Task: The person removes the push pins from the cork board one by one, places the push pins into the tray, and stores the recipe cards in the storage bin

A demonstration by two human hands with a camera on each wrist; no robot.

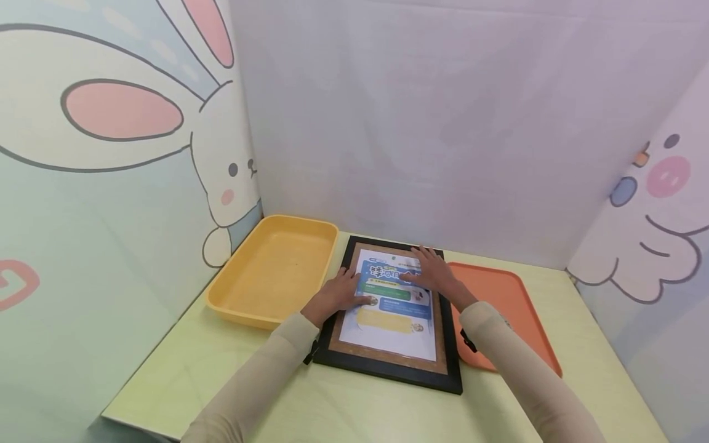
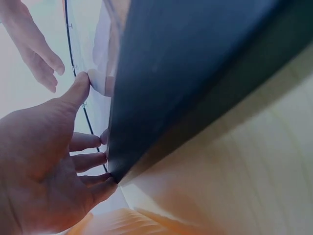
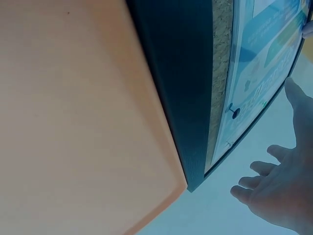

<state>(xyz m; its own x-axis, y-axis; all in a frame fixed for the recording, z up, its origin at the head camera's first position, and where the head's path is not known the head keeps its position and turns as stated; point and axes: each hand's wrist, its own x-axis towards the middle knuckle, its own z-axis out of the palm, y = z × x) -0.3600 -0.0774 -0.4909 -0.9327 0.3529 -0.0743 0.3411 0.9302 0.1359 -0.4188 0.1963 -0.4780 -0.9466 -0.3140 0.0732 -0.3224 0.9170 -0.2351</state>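
A cork board (image 1: 442,335) in a black frame (image 1: 388,374) lies flat on the table. On it is a printed poster (image 1: 382,337) with blue, green and yellow panels. A dark push pin (image 3: 236,113) shows near the poster's edge in the right wrist view. My left hand (image 1: 336,295) rests at the left side of the board, thumb over the poster and fingers at the frame. Over the poster's upper right part, my right hand (image 1: 436,274) is spread with straight fingers and grips nothing. In the left wrist view, the left fingertips (image 2: 110,185) reach the frame's edge.
To the left of the board stands a deep yellow tray (image 1: 277,264). An orange tray (image 1: 501,292) lies at its right, close against the frame. A pale curtain (image 1: 432,123) hangs behind the table, and printed cartoon panels flank both sides.
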